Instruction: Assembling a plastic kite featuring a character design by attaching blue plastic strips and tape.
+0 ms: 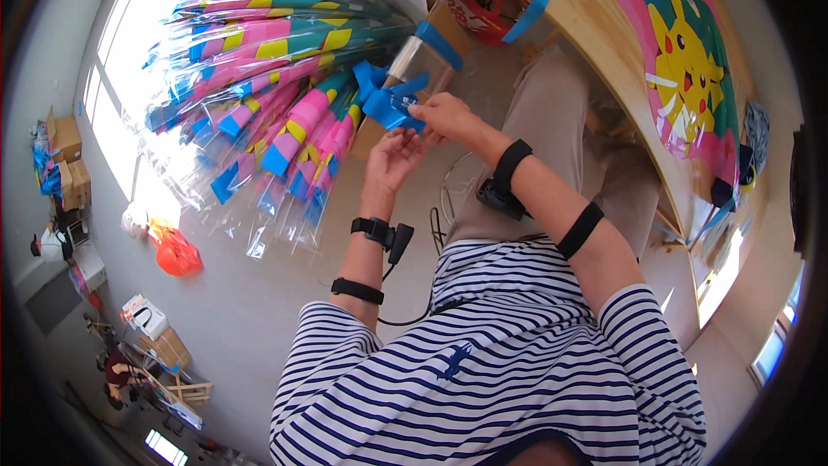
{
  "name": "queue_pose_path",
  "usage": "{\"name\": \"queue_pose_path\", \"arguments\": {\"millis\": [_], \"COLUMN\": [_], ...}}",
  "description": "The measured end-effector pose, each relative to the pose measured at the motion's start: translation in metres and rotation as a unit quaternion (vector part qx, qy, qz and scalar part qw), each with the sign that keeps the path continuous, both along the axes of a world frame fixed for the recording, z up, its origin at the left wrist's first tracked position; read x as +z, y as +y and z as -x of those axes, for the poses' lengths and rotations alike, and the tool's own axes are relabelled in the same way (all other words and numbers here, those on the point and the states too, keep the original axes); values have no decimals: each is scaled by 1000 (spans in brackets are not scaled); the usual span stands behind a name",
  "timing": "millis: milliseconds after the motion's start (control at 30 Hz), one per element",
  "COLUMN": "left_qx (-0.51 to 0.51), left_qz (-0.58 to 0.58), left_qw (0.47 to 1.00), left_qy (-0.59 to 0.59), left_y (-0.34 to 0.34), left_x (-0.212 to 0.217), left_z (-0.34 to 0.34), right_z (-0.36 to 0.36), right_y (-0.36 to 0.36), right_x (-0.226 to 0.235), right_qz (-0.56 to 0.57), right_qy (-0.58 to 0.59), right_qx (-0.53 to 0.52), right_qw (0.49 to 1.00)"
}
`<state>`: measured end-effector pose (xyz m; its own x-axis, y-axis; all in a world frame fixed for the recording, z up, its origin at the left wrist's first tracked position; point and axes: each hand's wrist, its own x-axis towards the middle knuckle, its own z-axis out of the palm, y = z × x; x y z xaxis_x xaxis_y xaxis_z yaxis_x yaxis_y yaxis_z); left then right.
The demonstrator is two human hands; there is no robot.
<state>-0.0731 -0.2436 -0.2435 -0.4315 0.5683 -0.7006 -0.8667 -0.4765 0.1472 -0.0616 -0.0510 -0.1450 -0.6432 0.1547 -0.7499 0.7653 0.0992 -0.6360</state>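
Apparent fastening step: right hand (447, 117) pinches folded blue sheet-like strip (381, 107), left hand (392, 160) half-curled, hold unclear; next, likely steady tension.

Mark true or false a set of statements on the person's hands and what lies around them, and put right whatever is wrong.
1. The left hand and the right hand are close together. True.
2. The right hand grips a hammer. False: its fingers are at the crumpled blue strips.
3. Colourful bundles in clear wrapping fan out toward the picture's upper left. True.
4. There is no furniture to the person's right. False: a wooden table stands there.
5. A red-orange plastic bag lies to the person's left. True.
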Motion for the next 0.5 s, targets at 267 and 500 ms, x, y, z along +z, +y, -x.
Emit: {"name": "queue_pose_path", "arguments": {"millis": [267, 500], "left_qx": [-4, -69], "left_qz": [111, 266], "left_qw": [991, 961], "left_qy": [-75, -6], "left_y": [-7, -11], "left_x": [-8, -48], "left_z": [12, -2], "right_z": [-7, -10], "right_y": [6, 16], "right_x": [-8, -9], "right_qz": [19, 6], "right_qy": [-1, 1], "right_qx": [-14, -8], "right_qw": [1000, 1000]}}
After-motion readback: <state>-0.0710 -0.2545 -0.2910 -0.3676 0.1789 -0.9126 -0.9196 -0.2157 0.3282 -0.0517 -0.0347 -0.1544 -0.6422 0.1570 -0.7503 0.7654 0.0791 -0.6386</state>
